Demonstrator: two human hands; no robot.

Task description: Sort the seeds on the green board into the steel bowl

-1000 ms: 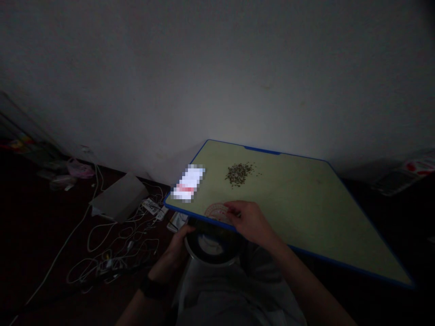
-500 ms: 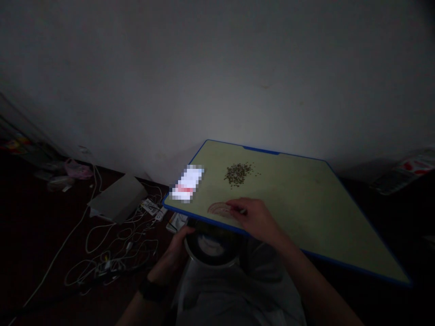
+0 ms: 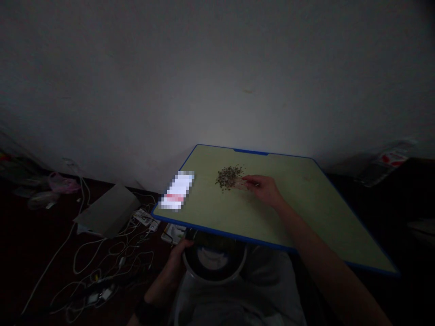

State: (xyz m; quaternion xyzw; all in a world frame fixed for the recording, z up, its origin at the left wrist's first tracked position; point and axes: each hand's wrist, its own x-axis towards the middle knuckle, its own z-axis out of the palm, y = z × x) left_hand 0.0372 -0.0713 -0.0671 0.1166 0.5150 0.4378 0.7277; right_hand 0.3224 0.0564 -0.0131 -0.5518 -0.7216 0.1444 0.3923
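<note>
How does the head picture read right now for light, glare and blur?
Head view: dim overall, the wall palest toward the middle, the floor nearly black; head view: a bright rectangle on the board is pixelated, unreadable; head view: the translucent piece in the right hand looks faint, its outline unclear beside the dark bits.

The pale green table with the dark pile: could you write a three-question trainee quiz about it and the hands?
1. Which colour edges the table: A) red, B) blue, C) white?
2. True or false: the right hand holds a see-through piece at the edge of the dark pile.
3. Fill in: the ____ hand holds the round bowl.

Key: 1 B; 2 true; 3 left hand.
</note>
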